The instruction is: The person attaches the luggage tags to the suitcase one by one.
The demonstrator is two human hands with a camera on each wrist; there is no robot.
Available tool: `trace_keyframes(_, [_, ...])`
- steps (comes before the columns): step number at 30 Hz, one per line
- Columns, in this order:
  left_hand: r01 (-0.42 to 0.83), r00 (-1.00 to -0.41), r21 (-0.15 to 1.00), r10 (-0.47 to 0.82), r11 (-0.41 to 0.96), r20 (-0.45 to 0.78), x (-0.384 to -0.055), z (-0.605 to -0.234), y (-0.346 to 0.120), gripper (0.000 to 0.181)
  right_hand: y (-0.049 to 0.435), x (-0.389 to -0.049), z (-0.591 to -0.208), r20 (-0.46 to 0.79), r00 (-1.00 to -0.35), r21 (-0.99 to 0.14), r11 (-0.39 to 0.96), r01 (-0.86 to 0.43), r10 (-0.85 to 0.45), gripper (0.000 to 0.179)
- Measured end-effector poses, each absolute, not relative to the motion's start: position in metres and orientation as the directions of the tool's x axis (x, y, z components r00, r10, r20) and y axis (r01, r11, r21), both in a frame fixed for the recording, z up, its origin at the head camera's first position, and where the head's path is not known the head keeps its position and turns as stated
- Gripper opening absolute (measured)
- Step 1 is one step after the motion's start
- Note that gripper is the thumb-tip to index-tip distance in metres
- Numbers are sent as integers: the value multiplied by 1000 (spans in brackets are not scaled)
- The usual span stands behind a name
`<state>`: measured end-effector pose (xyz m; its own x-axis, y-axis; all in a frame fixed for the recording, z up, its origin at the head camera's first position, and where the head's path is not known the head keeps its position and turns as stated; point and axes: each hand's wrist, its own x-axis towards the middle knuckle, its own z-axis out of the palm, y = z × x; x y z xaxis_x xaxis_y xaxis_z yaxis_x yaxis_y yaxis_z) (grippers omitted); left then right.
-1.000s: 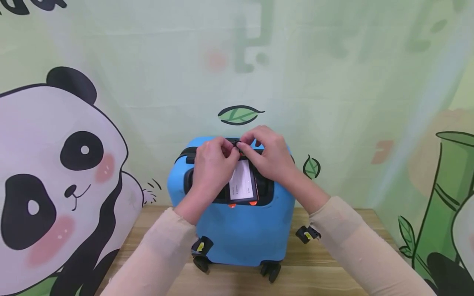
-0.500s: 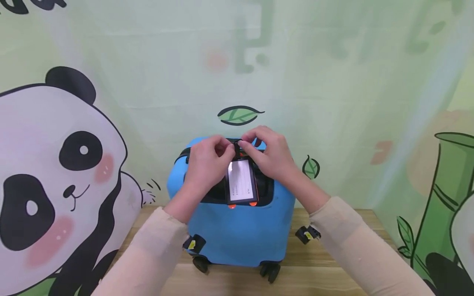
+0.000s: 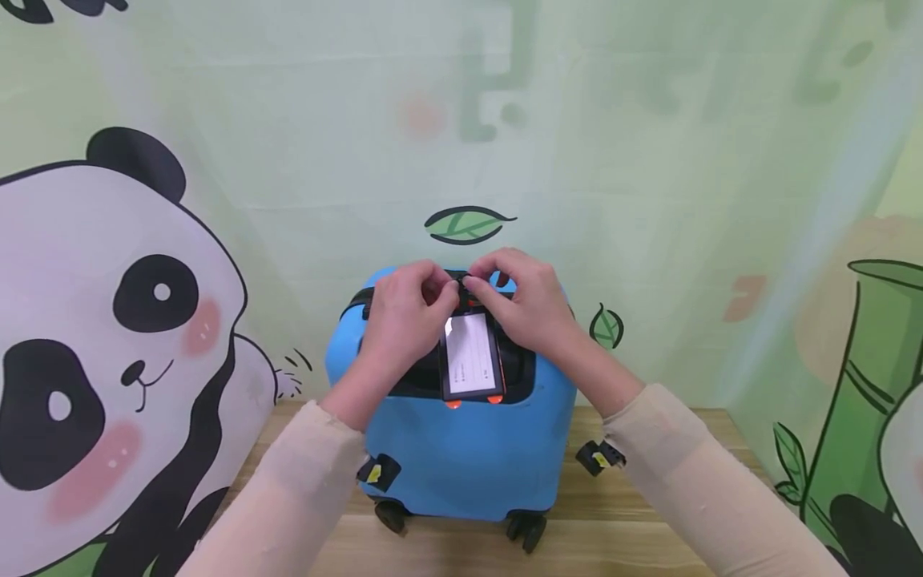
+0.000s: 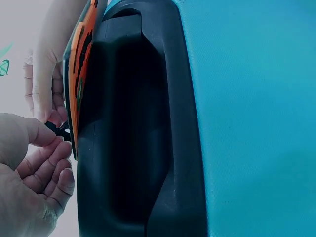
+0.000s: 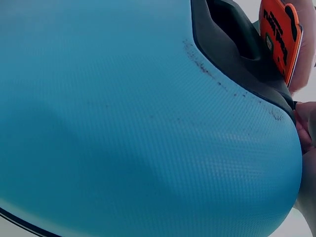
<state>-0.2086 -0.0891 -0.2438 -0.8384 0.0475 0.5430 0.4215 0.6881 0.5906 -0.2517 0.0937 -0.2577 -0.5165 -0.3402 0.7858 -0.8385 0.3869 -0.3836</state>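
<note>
A blue suitcase point(image 3: 469, 457) stands upright, with a luggage tag point(image 3: 472, 357) lying over its black handle recess. The tag has a white card in front and an orange back that shows in both wrist views. Above the tag, my left hand point(image 3: 405, 314) pinches its short black strap point(image 4: 58, 130) between thumb and fingers. Close beside it, my right hand point(image 3: 532, 303) pinches the same strap from the other side. The fingertips almost meet there and partly cover the strap, so I cannot tell whether it is fastened.
The suitcase's black wheels point(image 3: 530, 530) rest on a wood-grain tabletop point(image 3: 613, 521). A pale green backdrop point(image 3: 324, 120) printed with pandas, leaves and bamboo hangs close behind. Small black cameras sit at both wrists.
Compared with a second ago, my left hand has shifted slightly left, uncovering more of the tag's card. The strap stood up between my fingers half a second ago and sits lower now.
</note>
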Motion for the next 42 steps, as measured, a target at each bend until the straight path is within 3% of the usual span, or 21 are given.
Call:
trace_keyframes(12, [422,-844,586,65,692,532,-209,-248,-89,13,95,-254,-258,704,-626,-505,383,-774,-336,13])
trace_keyframes(31, [442,-844,584,94,681,528,-210,-250,-94,14,98,-249,-250,656,-666,-572,342,-746,-356,14])
trace_keyframes(42, [469,-833,539,148,700,533,-211,-250,-90,10,107,-250,-244,662,-631,-529,344,-776,-406,13])
